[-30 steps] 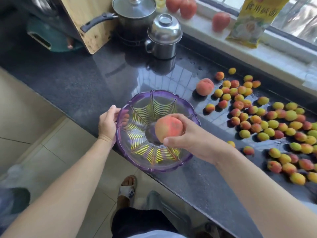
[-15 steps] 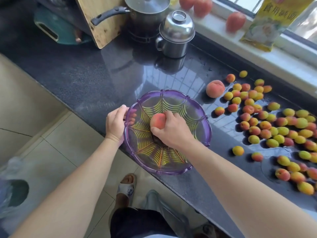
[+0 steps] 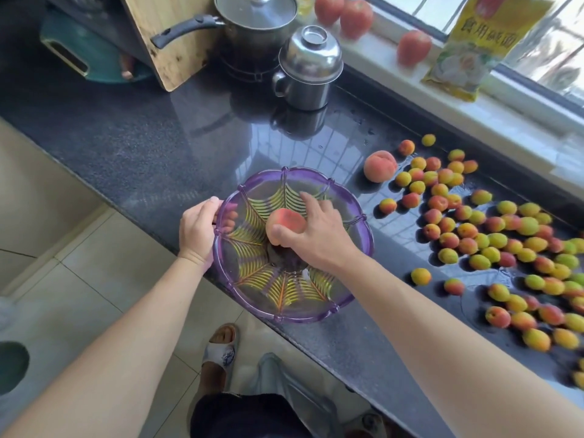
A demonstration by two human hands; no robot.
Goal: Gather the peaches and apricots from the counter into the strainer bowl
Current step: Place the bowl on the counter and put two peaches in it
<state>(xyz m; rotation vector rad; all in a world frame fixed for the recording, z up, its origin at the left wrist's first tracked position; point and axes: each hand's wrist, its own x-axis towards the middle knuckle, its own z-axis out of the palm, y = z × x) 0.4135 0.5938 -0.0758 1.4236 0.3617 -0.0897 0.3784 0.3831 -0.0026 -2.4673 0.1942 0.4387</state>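
Inside the bowl point(image 3: 357, 248), the right hand point(image 3: 319, 235) holds a peach point(image 3: 282, 224) with curled fingers, while the left hand point(image 3: 197, 230) grips the bowl's left rim.

Ahead of me a lidded pot point(image 3: 252, 23) stands beside a leaning cutting board point(image 3: 167, 36), with a steel mug point(image 3: 306, 69) just in front. Three tomatoes point(image 3: 355, 17) and a yellow packet point(image 3: 474, 49) sit on the windowsill point(image 3: 505, 121).
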